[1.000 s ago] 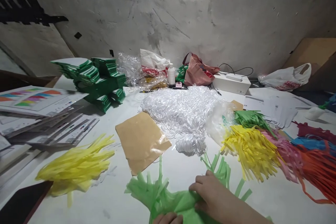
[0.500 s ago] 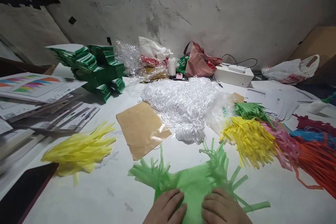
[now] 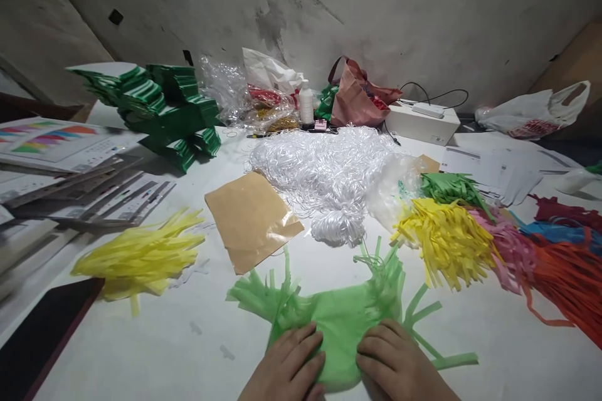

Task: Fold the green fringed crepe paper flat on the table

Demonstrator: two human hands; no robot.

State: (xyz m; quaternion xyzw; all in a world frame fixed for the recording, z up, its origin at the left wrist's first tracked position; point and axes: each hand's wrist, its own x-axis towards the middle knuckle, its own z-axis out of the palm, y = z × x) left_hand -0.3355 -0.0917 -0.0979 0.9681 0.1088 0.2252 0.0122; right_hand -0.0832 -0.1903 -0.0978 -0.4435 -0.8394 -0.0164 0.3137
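Note:
In front of me lies a sheet of light green tissue paper (image 3: 339, 319) with cut fringe strips at both sides and a plain middle. My left hand (image 3: 289, 360) is closed on its left part, fingers together and curled over the paper. On the right part my right hand (image 3: 395, 354) grips in the same manner. Both thumbs are mostly hidden, and the near edge of the sheet looks rounded over between the hands. A few loose green strips (image 3: 454, 360) stick out to the right.
Yellow fringed tissue (image 3: 141, 254) and a dark flat object (image 3: 51, 332) lie left. A brown paper square (image 3: 251, 219) and a heap of white string (image 3: 324, 169) lie ahead. More yellow (image 3: 446, 241) and orange fringes (image 3: 564, 282) are right. Printed cards (image 3: 61, 144) are stacked left.
My hands have drawn slightly nearer each other on the green tissue paper, and its near edge now shows rounded between them. The view has tilted down a little.

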